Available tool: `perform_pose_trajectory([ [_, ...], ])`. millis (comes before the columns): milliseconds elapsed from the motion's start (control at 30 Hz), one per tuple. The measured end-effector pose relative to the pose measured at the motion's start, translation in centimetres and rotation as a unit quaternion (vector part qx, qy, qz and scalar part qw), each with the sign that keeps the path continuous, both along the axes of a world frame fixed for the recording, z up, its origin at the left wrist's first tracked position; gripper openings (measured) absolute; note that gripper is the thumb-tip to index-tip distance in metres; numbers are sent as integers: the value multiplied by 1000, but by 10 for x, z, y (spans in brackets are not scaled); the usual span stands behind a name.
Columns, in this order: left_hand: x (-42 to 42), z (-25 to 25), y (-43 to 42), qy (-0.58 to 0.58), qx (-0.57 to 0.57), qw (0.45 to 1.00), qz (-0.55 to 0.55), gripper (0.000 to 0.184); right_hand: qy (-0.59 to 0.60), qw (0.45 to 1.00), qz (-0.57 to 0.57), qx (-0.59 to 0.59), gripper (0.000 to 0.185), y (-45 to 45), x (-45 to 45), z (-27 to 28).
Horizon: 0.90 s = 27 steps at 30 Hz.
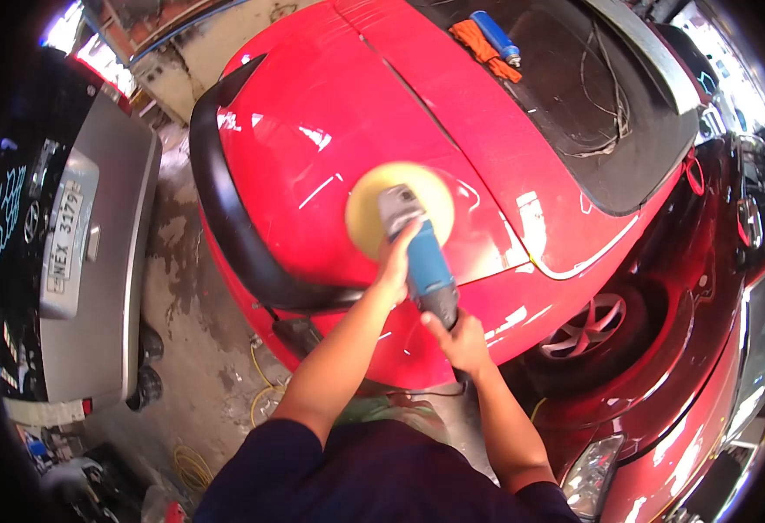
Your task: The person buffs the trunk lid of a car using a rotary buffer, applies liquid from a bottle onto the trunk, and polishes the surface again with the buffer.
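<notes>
A blue and black power polisher [429, 261] with a grey metal head lies across the red car's trunk lid [287, 192]. Its round yellow pad [367, 209] is against the painted surface, and the rim looks blurred. My left hand [395, 266] is closed around the polisher's front, close behind the head. Around the black rear handle, my right hand [461, 340] is closed as well. A black spoiler [239, 227] curves along the lid's edge, left of the pad.
A blue bottle [496, 37] and an orange cloth [484, 50] rest near the rear window. A silver vehicle [104, 227] stands on the left, a dark red car [661, 392] on the right. Yellow cord [192, 469] lies coiled on the concrete floor [182, 349].
</notes>
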<state>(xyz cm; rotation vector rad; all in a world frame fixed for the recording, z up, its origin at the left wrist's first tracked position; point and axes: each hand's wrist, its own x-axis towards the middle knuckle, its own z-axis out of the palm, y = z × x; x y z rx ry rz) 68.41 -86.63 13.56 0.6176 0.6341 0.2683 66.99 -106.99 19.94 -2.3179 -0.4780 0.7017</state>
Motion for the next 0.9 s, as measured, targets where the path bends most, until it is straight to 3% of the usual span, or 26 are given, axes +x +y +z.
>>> perform_pose_trajectory([
  [167,-28,0,-17,14,11,999,44,55,-31,998,58,16,76,-27,-11,-18],
  [300,21,-1,-9,6,-2,1000,-19,59,-5,1000,-12,-1,72,-16,17,4],
  [333,36,2,-8,-3,23,999,-23,62,-50,998,-12,19,71,-15,27,-1],
  [467,72,18,-11,-78,62,992,-74,59,31,994,-73,69,78,-12,54,1],
  [700,44,41,-20,4,100,994,-41,49,210,969,-49,117,76,-23,40,6],
  [900,19,43,-10,75,97,992,-41,48,251,955,-25,155,68,-21,23,-1],
])
